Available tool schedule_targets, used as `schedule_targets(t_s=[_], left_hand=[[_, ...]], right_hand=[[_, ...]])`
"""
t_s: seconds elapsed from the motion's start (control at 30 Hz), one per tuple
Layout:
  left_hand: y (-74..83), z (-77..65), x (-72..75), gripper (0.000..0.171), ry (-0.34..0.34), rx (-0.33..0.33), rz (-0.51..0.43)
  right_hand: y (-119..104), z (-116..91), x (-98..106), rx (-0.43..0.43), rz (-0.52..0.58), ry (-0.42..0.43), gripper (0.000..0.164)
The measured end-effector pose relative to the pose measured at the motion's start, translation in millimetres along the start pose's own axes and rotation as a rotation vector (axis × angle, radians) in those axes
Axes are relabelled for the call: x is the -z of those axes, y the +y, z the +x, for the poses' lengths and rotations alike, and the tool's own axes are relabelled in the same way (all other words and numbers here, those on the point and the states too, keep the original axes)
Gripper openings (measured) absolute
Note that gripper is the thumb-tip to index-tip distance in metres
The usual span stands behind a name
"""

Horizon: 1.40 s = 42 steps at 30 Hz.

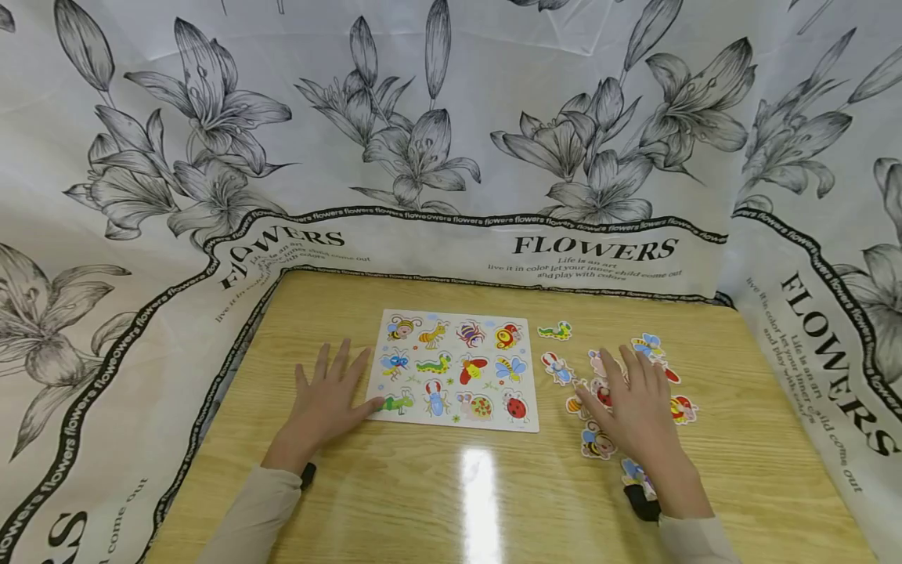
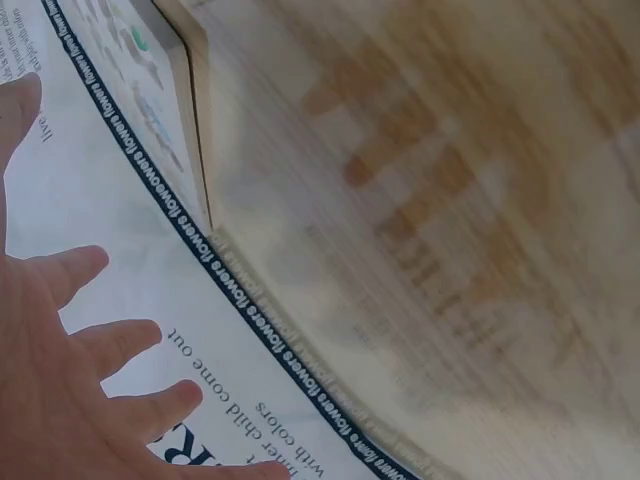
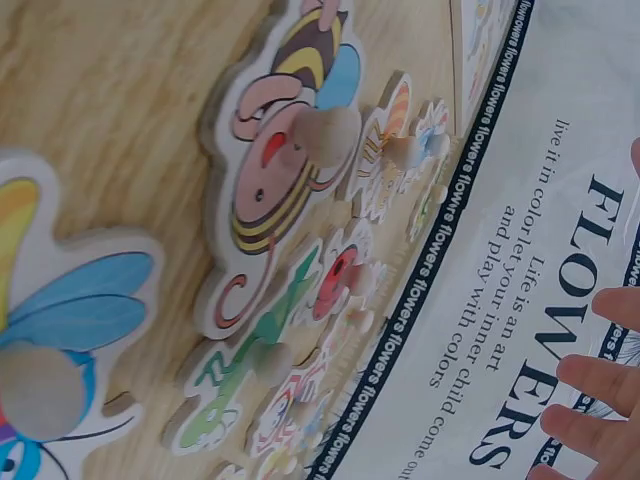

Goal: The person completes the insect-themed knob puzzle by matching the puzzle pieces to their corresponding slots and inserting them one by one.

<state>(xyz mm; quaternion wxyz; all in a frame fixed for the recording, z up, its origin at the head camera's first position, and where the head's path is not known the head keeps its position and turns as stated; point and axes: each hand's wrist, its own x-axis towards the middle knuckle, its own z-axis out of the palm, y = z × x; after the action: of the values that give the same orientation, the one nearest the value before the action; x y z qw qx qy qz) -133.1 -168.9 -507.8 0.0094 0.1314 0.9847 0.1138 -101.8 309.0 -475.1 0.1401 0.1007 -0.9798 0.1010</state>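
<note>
A white puzzle board (image 1: 451, 319) printed with rows of colourful insects lies flat on the table. My left hand (image 1: 327, 403) is at its left side, fingers spread, the thumb at the lower left corner; whether it touches is hard to tell. Over a scatter of insect pieces on the right is my right hand (image 1: 637, 407), fingers extended and apart, covering some of them. Around it lie a bee piece (image 1: 597, 442), a red-and-blue beetle piece (image 1: 557, 368) and a green caterpillar piece (image 1: 555, 331). Round knobs top the pieces, as on the green grasshopper piece (image 3: 245, 360).
The wooden table (image 1: 395, 493) has a bright reflection in front of the board. White flower-printed cloth (image 1: 451, 243) walls off its back and sides. A blue-winged piece (image 3: 70, 330) lies close to the right wrist.
</note>
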Motion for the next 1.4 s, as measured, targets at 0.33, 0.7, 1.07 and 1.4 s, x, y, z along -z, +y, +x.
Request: schedule_targets(t_s=[0.33,0.7,1.07,1.4], left_hand=[[-1.3,-3.2,-3.0,0.085,-0.008,-0.006,-0.03],[-2.3,-3.1,-8.9,0.085,-0.085,0.01,-0.064],[0.0,-6.6,-3.8,0.083,-0.184,0.034,-0.087],[-1.6,-7.6,-4.3,0.078,-0.228,0.058,-0.11]], right_hand=[[3.7,-10.7,-2.4,0.036,0.052,0.052,0.078],[8.5,-23.0,-4.7,0.018,0.152,0.028,0.079],[12.3,-38.2,-8.6,-0.016,0.193,-0.011,0.069],[17.3,-47.6,-16.8,0.011,0.241,0.006,0.064]])
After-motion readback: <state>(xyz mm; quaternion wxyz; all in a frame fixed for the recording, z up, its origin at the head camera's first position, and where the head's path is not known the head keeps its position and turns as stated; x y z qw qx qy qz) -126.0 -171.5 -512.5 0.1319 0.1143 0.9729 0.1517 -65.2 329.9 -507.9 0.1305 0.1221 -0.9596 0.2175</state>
